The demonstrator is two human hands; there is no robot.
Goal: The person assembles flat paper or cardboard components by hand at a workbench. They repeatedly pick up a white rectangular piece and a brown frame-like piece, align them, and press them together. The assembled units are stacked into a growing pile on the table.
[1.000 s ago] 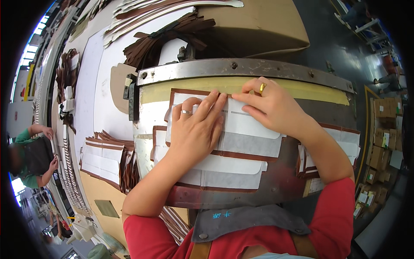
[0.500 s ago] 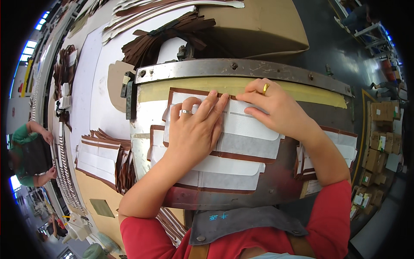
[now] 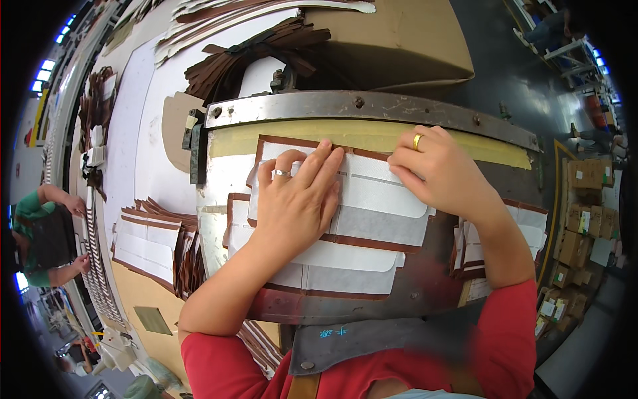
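Observation:
A white panel with brown edging lies on a metal work plate, overlapping a second similar panel nearer to me. My left hand rests flat on the upper panel, its index and middle fingertips at the far brown edge and the other fingers slightly bent. At that edge's right end, my right hand pinches the brown border between thumb and fingers. The left hand and forearm hide part of both panels.
A metal bar spans the plate's far side, with yellow tape along it. Stacks of similar panels sit left and right. Beyond are brown strips and a large cardboard box. Another person's hands show far left.
My right hand has slid rightward along the panel's far brown edge, away from the left fingertips. My left hand stays in place on the panel.

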